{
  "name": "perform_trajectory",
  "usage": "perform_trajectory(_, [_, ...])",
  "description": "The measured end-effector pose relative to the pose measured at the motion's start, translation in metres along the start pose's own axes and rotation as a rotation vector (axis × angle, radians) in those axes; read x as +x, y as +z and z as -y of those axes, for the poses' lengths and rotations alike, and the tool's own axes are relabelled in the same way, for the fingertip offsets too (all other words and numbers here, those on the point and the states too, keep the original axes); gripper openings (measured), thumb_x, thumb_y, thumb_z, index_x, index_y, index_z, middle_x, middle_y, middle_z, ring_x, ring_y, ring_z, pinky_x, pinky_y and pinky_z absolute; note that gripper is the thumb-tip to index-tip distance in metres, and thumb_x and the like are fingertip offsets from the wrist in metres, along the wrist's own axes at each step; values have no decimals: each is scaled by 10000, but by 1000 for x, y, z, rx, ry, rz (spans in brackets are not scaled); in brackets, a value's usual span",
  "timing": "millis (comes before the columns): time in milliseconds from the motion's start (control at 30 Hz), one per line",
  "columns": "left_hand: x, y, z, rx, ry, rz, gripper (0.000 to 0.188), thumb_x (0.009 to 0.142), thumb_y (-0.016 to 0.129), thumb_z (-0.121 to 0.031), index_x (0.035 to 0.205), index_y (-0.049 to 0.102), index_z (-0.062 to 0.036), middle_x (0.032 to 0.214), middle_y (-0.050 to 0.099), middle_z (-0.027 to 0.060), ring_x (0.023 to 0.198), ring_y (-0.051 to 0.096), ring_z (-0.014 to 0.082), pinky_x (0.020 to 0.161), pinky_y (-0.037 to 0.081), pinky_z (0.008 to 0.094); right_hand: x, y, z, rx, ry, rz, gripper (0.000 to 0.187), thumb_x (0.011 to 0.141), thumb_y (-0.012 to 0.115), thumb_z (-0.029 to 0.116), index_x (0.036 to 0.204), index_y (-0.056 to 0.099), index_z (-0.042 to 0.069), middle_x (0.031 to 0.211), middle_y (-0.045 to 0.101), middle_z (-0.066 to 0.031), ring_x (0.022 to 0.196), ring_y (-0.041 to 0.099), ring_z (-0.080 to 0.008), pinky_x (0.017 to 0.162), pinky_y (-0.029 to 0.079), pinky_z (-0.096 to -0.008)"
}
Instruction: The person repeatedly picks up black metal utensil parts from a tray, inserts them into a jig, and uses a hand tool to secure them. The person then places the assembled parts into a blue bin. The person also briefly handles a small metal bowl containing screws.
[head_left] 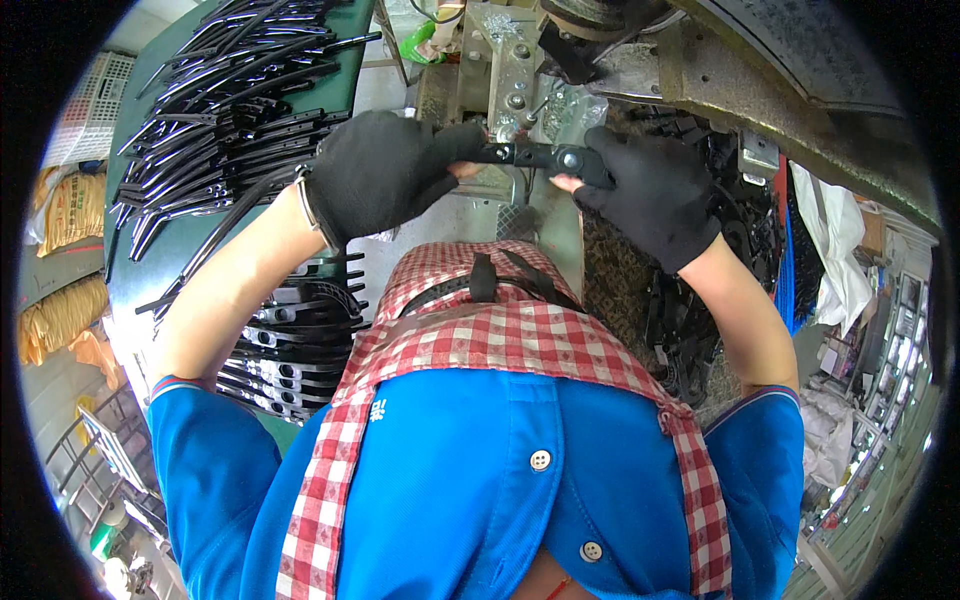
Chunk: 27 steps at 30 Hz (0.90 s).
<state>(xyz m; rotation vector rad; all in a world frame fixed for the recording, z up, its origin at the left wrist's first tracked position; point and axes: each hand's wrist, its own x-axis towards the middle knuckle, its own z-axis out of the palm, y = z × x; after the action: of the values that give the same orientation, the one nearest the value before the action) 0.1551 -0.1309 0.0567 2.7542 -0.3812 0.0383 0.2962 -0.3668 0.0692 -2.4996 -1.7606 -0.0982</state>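
Note:
Both of my hands wear black gloves with bare fingertips showing. Between them, level in front of a metal machine fixture (pixel 512 75), is a black metal bar with holes (pixel 525 155). My left hand (pixel 385 175) is closed around the bar's left part. My right hand (pixel 655 190) grips its right end, beside a round silver rivet head (pixel 570 160). The gloves hide both ends of the bar. A thin black rod (pixel 225 230) slants down-left from near my left wrist; I cannot tell whether it joins the held bar.
Many black curved bars (pixel 230 110) are heaped on a green table (pixel 140 90) at the left. More flat black parts with holes (pixel 285 350) are stacked nearer my left arm. Dark metal parts (pixel 685 330) lie in a bin at right, beneath a heavy machine frame (pixel 760 90).

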Motion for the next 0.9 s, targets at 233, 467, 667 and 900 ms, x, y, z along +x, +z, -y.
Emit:
perform_trajectory(233, [26, -6, 8, 90, 8, -73, 352, 862, 591, -283, 1144, 572, -72, 746, 625, 166, 651, 617, 340, 581, 485, 403, 13, -7, -14, 146, 132, 15, 440, 780, 635, 512, 932, 624, 99, 776, 631, -130, 710, 630, -301, 612, 477, -389])
perform_trajectory(467, [45, -6, 30, 195, 45, -92, 225, 839, 588, -286, 993, 558, -125, 663, 611, 126, 610, 622, 340, 526, 476, 441, 27, -16, -20, 295, 271, 222, 510, 806, 612, 521, 1005, 616, 51, 838, 626, -161, 795, 611, -316, 718, 470, -367])
perform_trajectory(667, [52, -14, 29, 234, 76, -43, 217, 825, 604, -289, 959, 554, -126, 637, 600, 136, 628, 628, 344, 541, 483, 442, 28, -7, -33, 389, 152, 250, 580, 815, 593, 541, 1139, 562, 61, 961, 631, -153, 871, 613, -303, 780, 466, -369])
perform_trajectory(900, [58, 5, 47, 274, 128, -117, 304, 910, 481, -399, 1013, 576, -129, 618, 584, 159, 583, 608, 366, 495, 465, 453, 31, -1, -37, 175, 186, 245, 570, 784, 601, 585, 901, 598, 27, 806, 611, -164, 793, 611, -314, 727, 456, -405])
